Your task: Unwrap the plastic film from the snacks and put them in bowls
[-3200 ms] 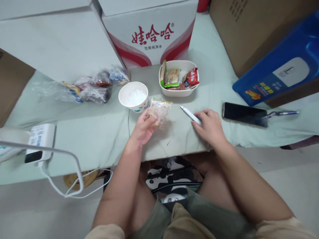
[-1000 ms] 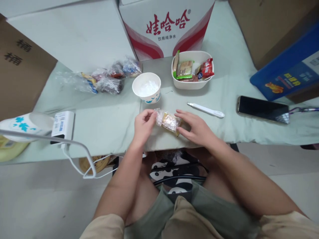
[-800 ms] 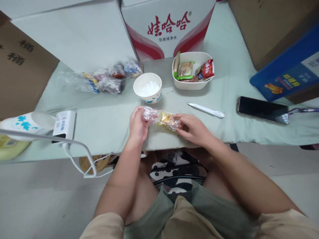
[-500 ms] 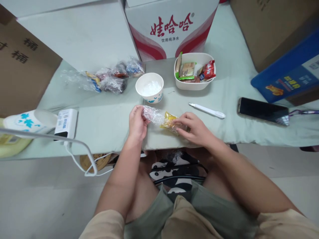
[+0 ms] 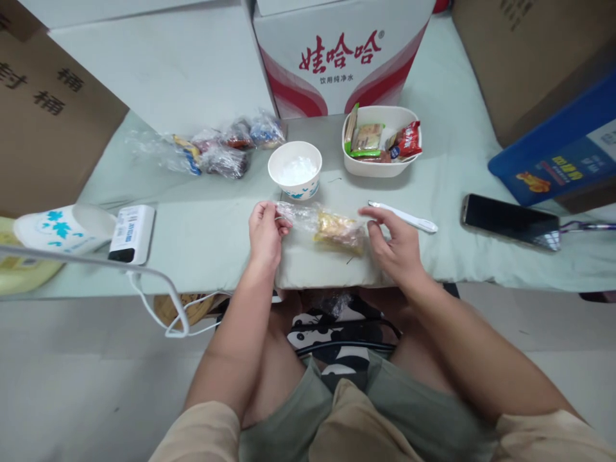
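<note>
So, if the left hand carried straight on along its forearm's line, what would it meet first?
Probably the white cup with blue print, just beyond the left hand; the hand's height is hard to judge here, so it might pass above.

Phone (image 5: 510, 222), cup (image 5: 302, 192) on green cloth (image 5: 202, 215)
</note>
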A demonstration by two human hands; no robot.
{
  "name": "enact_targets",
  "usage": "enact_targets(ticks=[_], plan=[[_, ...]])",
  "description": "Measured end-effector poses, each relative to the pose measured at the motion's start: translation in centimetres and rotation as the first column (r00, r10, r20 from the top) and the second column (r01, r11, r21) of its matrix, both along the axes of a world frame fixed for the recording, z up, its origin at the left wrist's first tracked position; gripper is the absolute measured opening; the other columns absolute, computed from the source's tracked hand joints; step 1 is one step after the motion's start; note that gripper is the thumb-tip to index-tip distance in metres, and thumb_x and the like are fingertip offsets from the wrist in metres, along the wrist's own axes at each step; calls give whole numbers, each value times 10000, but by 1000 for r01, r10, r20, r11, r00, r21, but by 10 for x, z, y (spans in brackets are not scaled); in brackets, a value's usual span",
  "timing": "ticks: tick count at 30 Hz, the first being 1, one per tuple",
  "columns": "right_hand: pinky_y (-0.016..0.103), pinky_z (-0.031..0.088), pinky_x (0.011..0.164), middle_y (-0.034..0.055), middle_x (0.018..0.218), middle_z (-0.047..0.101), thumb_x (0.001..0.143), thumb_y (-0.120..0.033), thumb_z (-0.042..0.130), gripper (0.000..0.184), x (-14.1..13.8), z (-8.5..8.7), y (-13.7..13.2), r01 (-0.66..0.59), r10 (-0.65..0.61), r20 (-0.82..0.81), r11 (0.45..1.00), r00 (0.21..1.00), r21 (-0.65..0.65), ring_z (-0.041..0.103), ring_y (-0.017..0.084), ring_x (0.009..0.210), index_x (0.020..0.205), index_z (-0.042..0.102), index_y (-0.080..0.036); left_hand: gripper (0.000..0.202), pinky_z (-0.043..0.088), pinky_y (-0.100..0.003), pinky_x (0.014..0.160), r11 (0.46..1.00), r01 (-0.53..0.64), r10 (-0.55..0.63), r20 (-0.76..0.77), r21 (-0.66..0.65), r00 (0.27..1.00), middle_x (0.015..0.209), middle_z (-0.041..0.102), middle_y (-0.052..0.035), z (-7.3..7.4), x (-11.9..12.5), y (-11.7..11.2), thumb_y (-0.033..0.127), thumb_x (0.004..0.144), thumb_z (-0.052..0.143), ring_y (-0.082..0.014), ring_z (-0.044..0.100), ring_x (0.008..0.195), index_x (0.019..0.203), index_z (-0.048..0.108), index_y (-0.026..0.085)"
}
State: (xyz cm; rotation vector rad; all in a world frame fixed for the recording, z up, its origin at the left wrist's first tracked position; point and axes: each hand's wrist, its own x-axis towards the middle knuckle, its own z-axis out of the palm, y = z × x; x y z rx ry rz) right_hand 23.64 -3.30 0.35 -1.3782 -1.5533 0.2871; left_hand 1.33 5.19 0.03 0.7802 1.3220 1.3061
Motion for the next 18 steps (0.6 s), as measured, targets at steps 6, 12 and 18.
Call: enact_targets(ticks=[6, 12, 18], plan=[[469, 528, 905, 87, 1059, 719, 914, -301, 585, 211, -4, -4, 1, -100, 96, 190, 995, 977, 15, 668, 269, 1008, 1098, 678, -258, 375, 531, -322, 863, 959, 11, 179, -638, 282, 749, 1222, 557, -90, -6, -10, -6, 356, 841, 690, -179, 624, 972, 1183, 605, 230], [495, 447, 1004, 103, 1289, 676, 892, -250, 601, 100, -13, -13, 2, -158, 180, 248, 982, 952, -103, 613, 298, 1198, 977, 653, -243, 120, 455, -431, 1062, 835, 450, 26, -840, 316, 542, 1222, 599, -87, -5, -6, -16, 301, 835, 699, -257, 559, 1183, 922, 716, 220], [444, 444, 966, 97, 1200, 711, 875, -266, 612, 190, -12, -10, 2, -228, 244, 197, 968, 950, -101, 635, 285, 1137, 1061, 627, -233, 99, 533, -288, 782, 907, 293, -42, -629, 302, 776, 1110, 632, -87, -3, -11, -10, 289, 872, 642, -211, 617, 1070, 844, 674, 200]])
